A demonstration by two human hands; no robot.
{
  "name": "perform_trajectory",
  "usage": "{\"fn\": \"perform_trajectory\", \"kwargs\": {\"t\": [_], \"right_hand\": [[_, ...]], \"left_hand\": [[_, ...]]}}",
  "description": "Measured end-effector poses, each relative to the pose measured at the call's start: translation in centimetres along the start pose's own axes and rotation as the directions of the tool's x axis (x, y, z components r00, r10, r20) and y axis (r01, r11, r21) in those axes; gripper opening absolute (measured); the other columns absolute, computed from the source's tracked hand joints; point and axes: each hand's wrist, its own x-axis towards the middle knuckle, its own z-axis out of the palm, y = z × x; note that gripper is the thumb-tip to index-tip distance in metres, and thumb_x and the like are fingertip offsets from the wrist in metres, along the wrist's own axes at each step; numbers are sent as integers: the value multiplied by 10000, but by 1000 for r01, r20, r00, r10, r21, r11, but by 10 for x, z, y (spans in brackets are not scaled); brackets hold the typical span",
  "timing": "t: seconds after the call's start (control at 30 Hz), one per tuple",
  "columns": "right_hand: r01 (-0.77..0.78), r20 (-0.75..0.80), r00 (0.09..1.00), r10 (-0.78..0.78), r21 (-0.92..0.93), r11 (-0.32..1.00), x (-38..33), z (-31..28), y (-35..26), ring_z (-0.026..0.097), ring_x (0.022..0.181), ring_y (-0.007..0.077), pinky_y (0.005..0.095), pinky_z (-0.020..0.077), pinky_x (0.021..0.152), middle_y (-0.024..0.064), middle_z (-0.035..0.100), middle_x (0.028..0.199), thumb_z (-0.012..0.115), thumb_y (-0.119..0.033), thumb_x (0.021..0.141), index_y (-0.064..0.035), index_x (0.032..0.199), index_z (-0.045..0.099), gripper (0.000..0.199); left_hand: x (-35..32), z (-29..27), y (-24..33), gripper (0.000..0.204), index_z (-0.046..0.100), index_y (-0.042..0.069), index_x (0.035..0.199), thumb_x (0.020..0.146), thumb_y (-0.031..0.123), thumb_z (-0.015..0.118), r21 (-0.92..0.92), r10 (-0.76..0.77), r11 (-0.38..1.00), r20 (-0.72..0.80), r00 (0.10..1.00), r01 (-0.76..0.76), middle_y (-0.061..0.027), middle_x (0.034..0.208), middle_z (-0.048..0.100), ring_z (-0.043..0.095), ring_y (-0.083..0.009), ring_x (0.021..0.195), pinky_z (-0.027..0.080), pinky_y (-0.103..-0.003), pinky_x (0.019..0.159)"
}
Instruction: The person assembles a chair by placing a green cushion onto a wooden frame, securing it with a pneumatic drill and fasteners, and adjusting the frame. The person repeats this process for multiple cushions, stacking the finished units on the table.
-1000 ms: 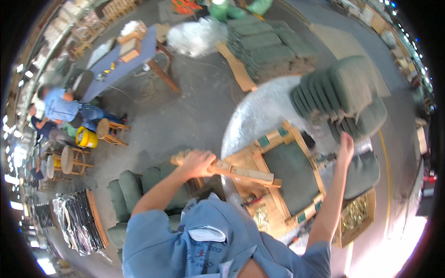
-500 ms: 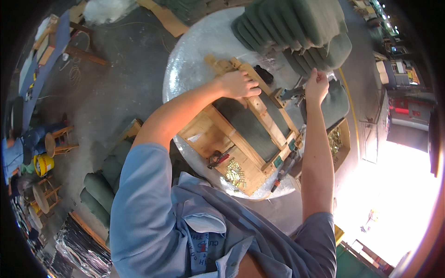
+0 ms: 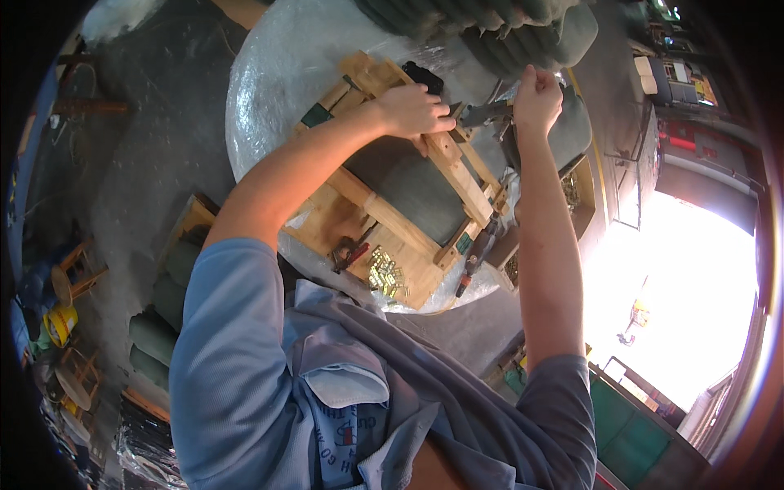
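My left hand (image 3: 412,113) curls its fingers over a wooden rail (image 3: 457,175), part of a light wooden frame on a round table wrapped in clear film. Beneath the rail shows a dark green padded cushion (image 3: 418,189). My right hand (image 3: 539,104) is raised beyond the frame's right side with its fingers pinched together; what they hold, if anything, I cannot make out. A dark metal tool (image 3: 490,113) lies just left of that hand. Near the frame's right corner rests a power screwdriver (image 3: 474,265) with an orange tip.
Shiny metal fasteners (image 3: 385,273) lie heaped on a plywood board, beside a red-handled tool (image 3: 353,255). Stacked green cushions (image 3: 539,37) stand at the far side. A black object (image 3: 423,78) lies past my left hand. An open box (image 3: 578,196) stands at right.
The whole scene has shifted left and upward in the picture. My left hand stays on the rail, and the frame's far end shows more. My right hand remains raised with fingers pinched.
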Motion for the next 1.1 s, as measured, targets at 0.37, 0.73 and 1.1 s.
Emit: {"fn": "perform_trajectory", "kwargs": {"t": [0.37,0.73,1.1], "right_hand": [[59,9,998,-58,-25,998,1,-1,2,767,927,331,426,570,899,170,796,941,697,-370,963,-4,1030,756,377],[0,89,996,-7,81,997,10,-1,11,769,921,274,412,568,858,135,786,939,670,-358,999,-7,1063,753,367],[-379,309,924,224,662,647,45,20,55,693,748,220,374,589,637,79,641,930,410,-449,1166,-90,1236,528,384]], "left_hand": [[23,10,22,671,651,171,1268,782,607,808,-22,-19,1000,-7,1000,19,-38,1147,686,700,-237,1105,549,-425,890],[32,12,29,738,678,76,1211,757,634,842,3,-157,987,114,981,158,-74,1133,727,691,-270,1142,556,-457,943],[40,-9,30,629,757,77,995,696,614,893,-172,-280,931,234,931,323,-86,1031,757,698,-286,1095,572,-433,928]]}}
